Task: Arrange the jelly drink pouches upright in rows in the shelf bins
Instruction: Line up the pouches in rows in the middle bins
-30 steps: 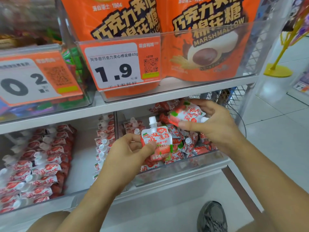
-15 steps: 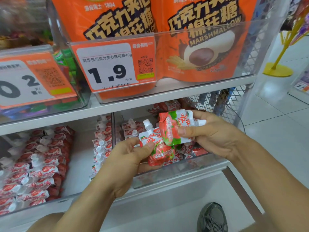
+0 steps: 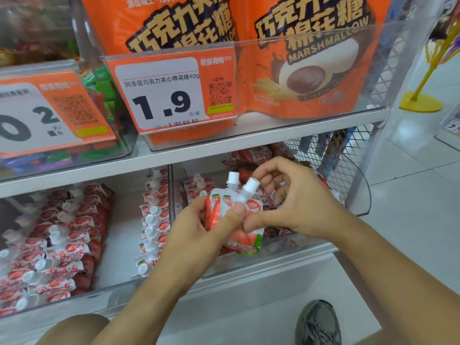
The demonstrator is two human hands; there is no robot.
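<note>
Grey sneaker (image 3: pixel 318 324) at 5 o'clock, left hand (image 3: pixel 199 235) and right hand (image 3: pixel 296 202) at centre, thumbs and fingers pinching two upright strawberry jelly drink pouches (image 3: pixel 234 215) over the right clear bin (image 3: pixel 286 252), pouch rows (image 3: pixel 154 220) at 9 o'clock, marshmallow bags (image 3: pixel 306 70) at 12 o'clock.

Two jelly drink pouches (image 3: pixel 234 215): red-white strawberry print, white screw caps up, stacked face to face, upright, slightly tilted, above right bin (image 3: pixel 286 252). Loose pouches (image 3: pixel 251 155) jumbled inside. Left bin (image 3: pixel 112 287): pouch rows (image 3: pixel 151 220), caps up.
</note>
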